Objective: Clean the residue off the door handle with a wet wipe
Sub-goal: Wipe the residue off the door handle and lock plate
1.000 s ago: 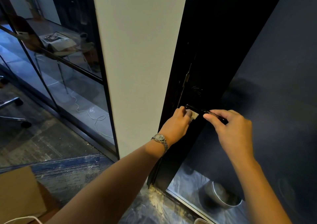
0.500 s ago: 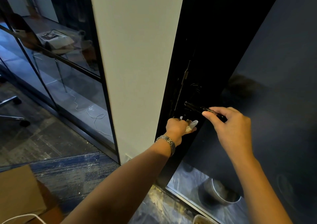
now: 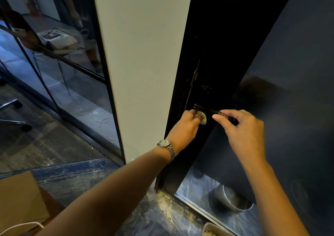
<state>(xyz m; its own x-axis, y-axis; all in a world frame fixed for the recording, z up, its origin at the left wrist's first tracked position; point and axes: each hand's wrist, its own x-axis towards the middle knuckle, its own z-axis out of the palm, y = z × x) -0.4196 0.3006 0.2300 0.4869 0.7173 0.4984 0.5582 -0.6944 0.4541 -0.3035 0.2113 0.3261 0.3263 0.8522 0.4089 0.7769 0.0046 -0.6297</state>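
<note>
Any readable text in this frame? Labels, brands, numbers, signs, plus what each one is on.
No text can be read in this frame.
On the wristwatch: dial markings too small to read.
On the printed sheet at upper left: blurred, unreadable.
On the cardboard: no print visible.
On the door handle and the wet wipe: no marking visible.
</note>
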